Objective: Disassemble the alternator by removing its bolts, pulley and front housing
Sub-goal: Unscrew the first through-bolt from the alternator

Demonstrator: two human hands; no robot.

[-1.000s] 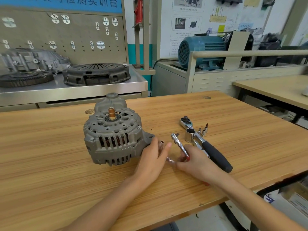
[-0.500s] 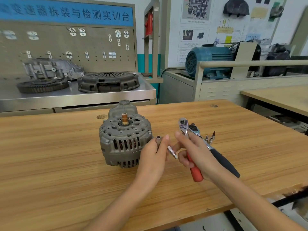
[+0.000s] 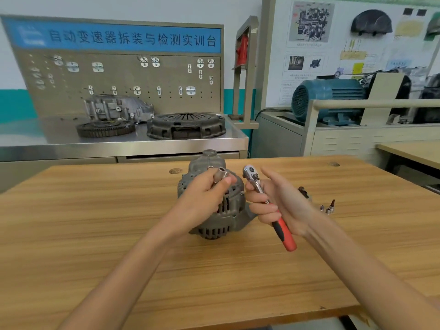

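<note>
The grey alternator stands on the wooden table, partly hidden behind my hands. My left hand is raised in front of it and pinches a small silver socket between thumb and fingers. Beside it, my right hand grips a small ratchet with a red handle, its chrome head pointing up close to the socket. Socket and ratchet head are apart.
Several small sockets and bits lie on the table right of my right hand, with a second ratchet's head showing behind it. A steel bench behind carries a clutch plate and gear parts. A blue motor stands back right.
Both hands rose from the table in front of the alternator. My left hand lifted the socket higher; my right hand brought the red-handled ratchet up beside it.
</note>
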